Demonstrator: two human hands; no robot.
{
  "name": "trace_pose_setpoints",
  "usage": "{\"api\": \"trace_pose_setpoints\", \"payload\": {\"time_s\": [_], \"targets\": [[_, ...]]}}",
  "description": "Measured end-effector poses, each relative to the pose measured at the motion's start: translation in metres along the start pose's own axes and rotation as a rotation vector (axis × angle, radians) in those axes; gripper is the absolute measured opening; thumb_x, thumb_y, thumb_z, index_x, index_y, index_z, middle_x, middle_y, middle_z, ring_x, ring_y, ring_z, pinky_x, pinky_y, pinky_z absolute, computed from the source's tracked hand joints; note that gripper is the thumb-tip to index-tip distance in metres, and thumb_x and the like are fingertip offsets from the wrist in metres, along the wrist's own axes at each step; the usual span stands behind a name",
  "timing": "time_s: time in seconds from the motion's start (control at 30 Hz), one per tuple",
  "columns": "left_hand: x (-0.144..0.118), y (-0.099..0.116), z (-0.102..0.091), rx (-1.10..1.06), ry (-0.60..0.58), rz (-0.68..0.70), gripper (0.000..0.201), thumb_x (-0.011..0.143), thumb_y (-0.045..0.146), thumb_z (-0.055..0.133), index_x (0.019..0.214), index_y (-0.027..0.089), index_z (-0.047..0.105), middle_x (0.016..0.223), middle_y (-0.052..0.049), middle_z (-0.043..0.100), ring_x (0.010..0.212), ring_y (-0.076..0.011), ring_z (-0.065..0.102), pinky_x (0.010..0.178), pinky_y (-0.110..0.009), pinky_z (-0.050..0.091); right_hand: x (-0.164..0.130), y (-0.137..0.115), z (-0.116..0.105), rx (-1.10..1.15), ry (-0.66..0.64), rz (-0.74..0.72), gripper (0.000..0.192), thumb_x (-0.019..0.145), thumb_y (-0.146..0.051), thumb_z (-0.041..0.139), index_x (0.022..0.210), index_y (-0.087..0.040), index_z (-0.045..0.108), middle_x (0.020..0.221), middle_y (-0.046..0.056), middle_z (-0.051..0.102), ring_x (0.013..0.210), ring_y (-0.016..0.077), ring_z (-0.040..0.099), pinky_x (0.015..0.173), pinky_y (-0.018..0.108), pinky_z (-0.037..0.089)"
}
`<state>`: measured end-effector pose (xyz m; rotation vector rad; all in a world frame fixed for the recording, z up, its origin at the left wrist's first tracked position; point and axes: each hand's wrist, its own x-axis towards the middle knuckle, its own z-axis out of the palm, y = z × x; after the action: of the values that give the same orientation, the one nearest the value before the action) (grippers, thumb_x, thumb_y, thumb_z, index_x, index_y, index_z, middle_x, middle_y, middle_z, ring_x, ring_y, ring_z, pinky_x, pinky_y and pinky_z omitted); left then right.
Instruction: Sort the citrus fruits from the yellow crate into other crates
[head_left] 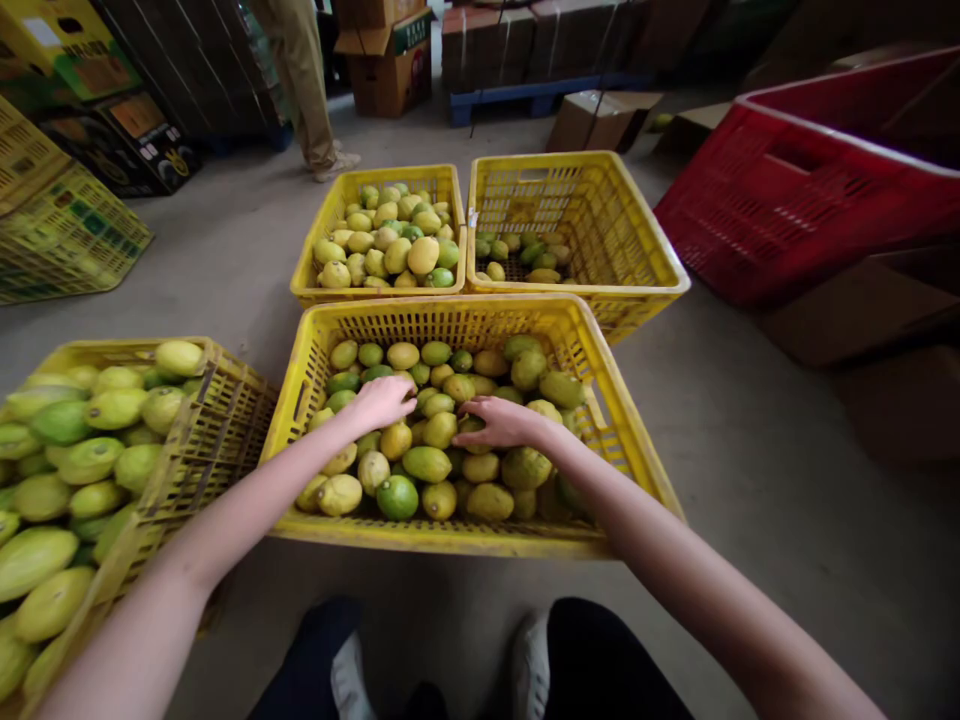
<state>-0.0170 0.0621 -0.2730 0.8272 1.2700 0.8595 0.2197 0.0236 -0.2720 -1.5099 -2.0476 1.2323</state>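
Nearest to me were my own knees and white shoes (pixel 341 680) at the bottom edge. Both forearms ran up from there toward twelve o'clock into the near crate (pixel 465 535), a yellow one full of lemons, most yellow and some green.

My left hand (pixel 384 400) lay palm down on the pile, fingers curled loosely over a lemon beneath it; I could not tell whether it gripped that fruit or only rested on it. My right hand (pixel 501 422) lay flat, fingers stretched toward nine o'clock, tips on a small lemon (pixel 441 429) that sat between the two hands. That lemon lay just at three o'clock of the left hand and at nine o'clock of the right, touching the right fingertips, so the right hand was the closer. Its long axis looked to run roughly nine to three, though the pile hid part of it.

At nine o'clock of the near crate stood a side crate (pixel 217 420), tilted and heaped with larger fruit. Beyond, at twelve o'clock, two further crates sat side by side: the full crate (pixel 322 290) on the left, the sparse crate (pixel 660 275) on the right holding only a few. Farther off a red crate (pixel 787 200) leaned at two o'clock, and a person's legs (pixel 307 80) stood at eleven.
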Motion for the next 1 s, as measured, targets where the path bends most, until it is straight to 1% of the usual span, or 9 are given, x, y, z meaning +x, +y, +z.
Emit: {"api": "trace_pose_setpoints", "payload": {"time_s": [0.13,0.23,0.33,0.47,0.53,0.63,0.77,0.87,1.0], "targets": [[0.028,0.015,0.019,0.325,-0.002,0.230,0.030,0.066,0.005,0.079,0.074,0.022,0.056,0.115,-0.011,0.060,0.147,-0.0304,0.031,0.105,-0.028,0.048,0.002,-0.001,0.002,-0.023,-0.036,0.008,0.042,0.046,-0.030,0.095,0.075,-0.022,0.067,0.076,0.004,0.061,0.079,0.0247,0.063,0.080,0.038,0.050],[0.046,0.017,0.025,0.395,0.061,0.266,0.038,0.060,0.001,0.082,0.076,0.021,0.053,0.127,-0.012,0.055,0.151,-0.0348,0.020,0.105,-0.034,0.049,0.004,0.000,0.004,0.005,-0.018,0.026,0.044,0.043,-0.024,0.095,0.074,-0.024,0.065,0.077,0.004,0.062,0.084,0.0263,0.063,0.079,0.038,0.051],[0.057,0.016,0.024,0.393,0.121,0.235,0.039,0.056,-0.007,0.077,0.074,0.019,0.055,0.124,-0.012,0.056,0.151,-0.0364,0.021,0.106,-0.035,0.047,0.004,0.000,0.006,0.009,-0.020,0.053,0.045,0.040,-0.024,0.096,0.072,-0.026,0.064,0.079,0.003,0.062,0.086,0.0260,0.061,0.083,0.038,0.051],[0.060,0.031,0.016,0.393,0.120,0.188,0.036,0.054,-0.006,0.079,0.068,0.019,0.059,0.108,-0.009,0.063,0.144,-0.0328,0.038,0.104,-0.027,0.048,0.003,0.000,0.006,0.046,0.000,0.050,0.045,0.037,-0.020,0.096,0.071,-0.024,0.066,0.077,0.002,0.061,0.081,0.0248,0.059,0.085,0.040,0.050],[0.050,0.048,0.009,0.291,0.084,0.142,0.027,0.060,0.002,0.080,0.072,0.019,0.063,0.098,-0.007,0.067,0.132,-0.0307,0.052,0.098,-0.027,0.052,0.003,0.000,0.005,0.104,0.004,0.075,0.046,0.034,-0.018,0.096,0.069,-0.025,0.066,0.077,0.002,0.062,0.082,0.0250,0.059,0.085,0.039,0.050],[0.018,0.076,-0.006,-0.079,-0.019,-0.021,0.016,0.079,0.020,0.072,0.095,0.017,0.070,0.091,-0.009,0.071,0.102,-0.0278,0.070,0.081,-0.032,0.061,0.002,-0.001,0.004,0.146,-0.005,0.101,0.048,0.033,-0.020,0.096,0.069,-0.026,0.065,0.080,0.004,0.065,0.087,0.0273,0.060,0.088,0.041,0.050],[-0.032,0.100,-0.025,-0.502,-0.082,-0.082,0.042,0.095,0.044,0.049,0.119,0.016,0.067,0.094,-0.012,0.073,0.090,-0.0268,0.073,0.067,-0.032,0.063,0.003,0.000,0.004,-0.001,-0.068,0.070,0.045,0.042,-0.026,0.095,0.078,-0.026,0.068,0.093,0.007,0.068,0.094,0.0294,0.062,0.095,0.045,0.048],[-0.045,0.096,-0.034,-0.735,-0.028,0.020,0.046,0.096,0.053,0.044,0.118,0.020,0.066,0.093,-0.008,0.072,0.087,-0.0203,0.073,0.064,-0.022,0.061,0.004,0.003,0.003,-0.096,-0.128,0.036,0.049,0.048,-0.030,0.094,0.091,-0.024,0.071,0.105,0.010,0.069,0.101,0.0323,0.063,0.098,0.047,0.047],[-0.032,0.074,-0.045,-1.070,0.108,0.097,0.043,0.097,0.052,0.044,0.114,0.018,0.063,0.084,-0.004,0.069,0.077,-0.0118,0.070,0.065,-0.014,0.058,0.005,0.011,0.001,-0.202,-0.213,0.012,0.064,0.053,-0.033,0.092,0.112,-0.021,0.071,0.121,0.015,0.066,0.114,0.0374,0.061,0.103,0.048,0.045]]}}
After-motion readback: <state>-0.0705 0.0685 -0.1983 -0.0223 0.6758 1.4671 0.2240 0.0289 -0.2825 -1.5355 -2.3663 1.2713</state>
